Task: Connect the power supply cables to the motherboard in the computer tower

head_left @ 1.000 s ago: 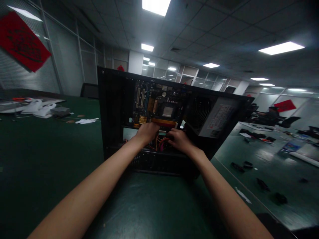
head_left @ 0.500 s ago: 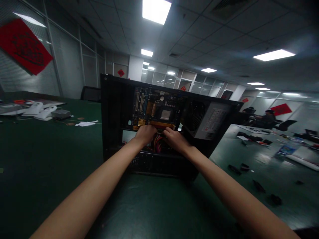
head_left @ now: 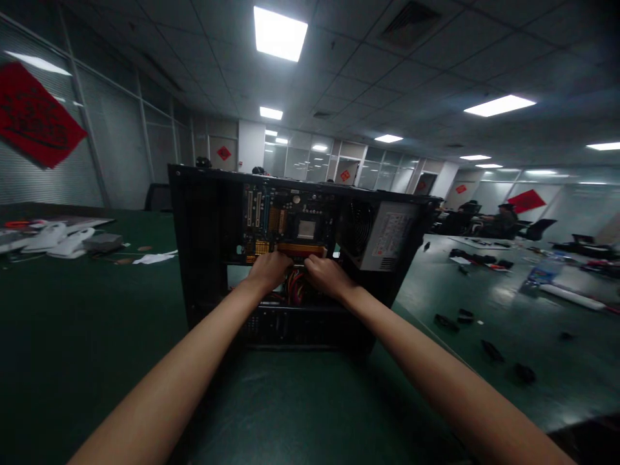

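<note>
An open black computer case (head_left: 208,323) stands on the green table, its inside facing me. Within it are a motherboard (head_left: 285,205) with a square processor (head_left: 307,228), and orange memory slots (head_left: 301,249) along its lower edge. My left hand (head_left: 269,270) is closed at the left end of these slots, and my right hand (head_left: 327,274) is closed at the right end. Between them shows a thin strip, which looks like a memory stick, pinched at both ends; the fingers cover most of it. Coloured cables (head_left: 295,289) hang just below my hands.
A power supply (head_left: 387,239) fills the case's right side. White items (head_left: 65,240) and a grey box (head_left: 103,242) lie on the table at left. Small black parts (head_left: 491,351) and a plastic bottle (head_left: 541,272) are at right. A person (head_left: 504,221) sits in the far background.
The view has shifted slightly, so the case and my hands appear a little further left and lower. Both hands stay closed at the memory slots.
</note>
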`<state>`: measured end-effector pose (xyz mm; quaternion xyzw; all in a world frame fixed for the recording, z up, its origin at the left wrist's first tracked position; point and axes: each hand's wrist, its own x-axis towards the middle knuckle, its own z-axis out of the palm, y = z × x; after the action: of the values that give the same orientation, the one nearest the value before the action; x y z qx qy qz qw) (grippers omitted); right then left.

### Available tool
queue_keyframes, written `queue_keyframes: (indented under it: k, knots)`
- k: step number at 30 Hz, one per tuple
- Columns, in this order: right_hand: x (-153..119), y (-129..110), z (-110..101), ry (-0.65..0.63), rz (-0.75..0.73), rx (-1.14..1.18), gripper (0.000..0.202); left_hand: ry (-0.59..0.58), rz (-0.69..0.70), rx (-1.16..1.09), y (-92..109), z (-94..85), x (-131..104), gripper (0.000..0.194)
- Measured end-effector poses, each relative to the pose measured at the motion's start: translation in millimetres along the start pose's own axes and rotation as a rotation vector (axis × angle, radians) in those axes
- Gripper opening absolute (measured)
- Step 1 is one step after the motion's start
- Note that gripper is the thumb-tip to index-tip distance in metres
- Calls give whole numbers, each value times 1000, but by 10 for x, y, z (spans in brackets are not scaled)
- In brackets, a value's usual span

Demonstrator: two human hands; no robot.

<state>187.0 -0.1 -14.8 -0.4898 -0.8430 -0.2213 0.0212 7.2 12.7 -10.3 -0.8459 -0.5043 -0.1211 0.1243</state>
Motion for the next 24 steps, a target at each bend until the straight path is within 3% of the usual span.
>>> queue_keyframes:
  k: [7,24]
  knots:
    - [-10,19,-19,12,-5,21,24,-2,13,12,17,-38,0,30]
    - [23,-5,10,-2,36,23,27,42,-3,-67,-29,55,-17,33]
